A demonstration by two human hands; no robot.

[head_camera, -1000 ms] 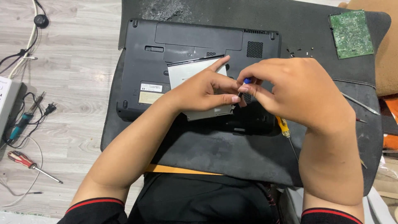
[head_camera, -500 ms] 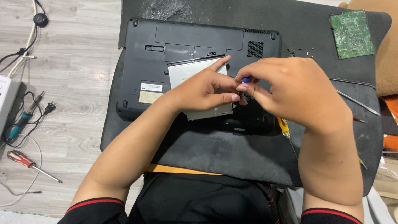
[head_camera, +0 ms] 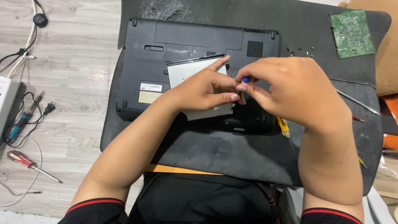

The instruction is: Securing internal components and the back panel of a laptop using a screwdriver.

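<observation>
Working over an upturned black laptop (head_camera: 195,45) on a dark mat (head_camera: 232,153), we press our left hand (head_camera: 203,89) flat on the silver drive (head_camera: 188,72) that sits in its underside, fingers loosely spread. Our right hand (head_camera: 290,93) pinches a small blue-tipped screwdriver (head_camera: 246,79) in a narrow grip just above the drive's right edge. White and tan rectangular labels (head_camera: 150,92) sit left of the drive. A green circuit board (head_camera: 351,33) lies at the mat's far right corner. Left, on the pale wood floor, rest a red-handled screwdriver (head_camera: 25,161) and a soldering iron (head_camera: 25,116).
</observation>
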